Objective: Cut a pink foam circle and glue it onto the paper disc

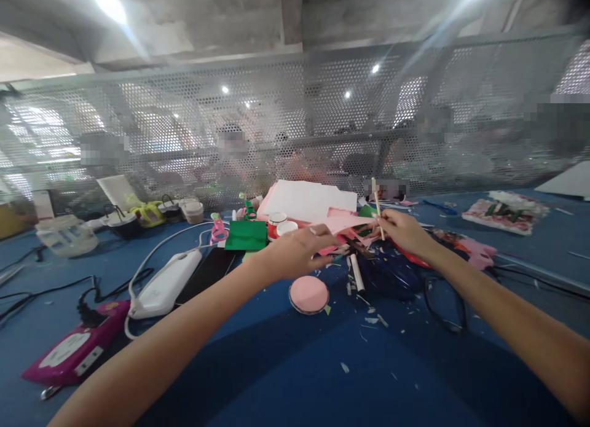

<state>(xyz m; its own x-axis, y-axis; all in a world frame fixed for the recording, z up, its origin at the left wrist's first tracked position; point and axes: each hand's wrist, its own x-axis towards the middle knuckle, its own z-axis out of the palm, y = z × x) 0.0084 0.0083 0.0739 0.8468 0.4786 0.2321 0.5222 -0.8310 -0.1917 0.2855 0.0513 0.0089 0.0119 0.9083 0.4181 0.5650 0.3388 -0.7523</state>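
My left hand (299, 252) hovers over the clutter in the middle with its fingers stretched out and apart, and I see nothing gripped in it. Just past its fingertips, a pointed piece of pink paper (348, 223) reaches toward my right hand (402, 231). Those right-hand fingers are pinched on a thin pale stick (377, 203), held nearly upright. Whether the right hand also touches the paper is unclear. On the table below the left hand lies a round pink disc (309, 294) with a dark edge. A short white roll (356, 273) lies among scraps between the hands.
Sheets of white paper (308, 199) lie behind the hands. To the left are a green box-like piece (246, 235), a black phone (206, 274), a white power strip (168, 284) and a magenta power block (76, 347). Cables cross the blue table (295, 378). A perforated metal screen (184, 126) stands behind.
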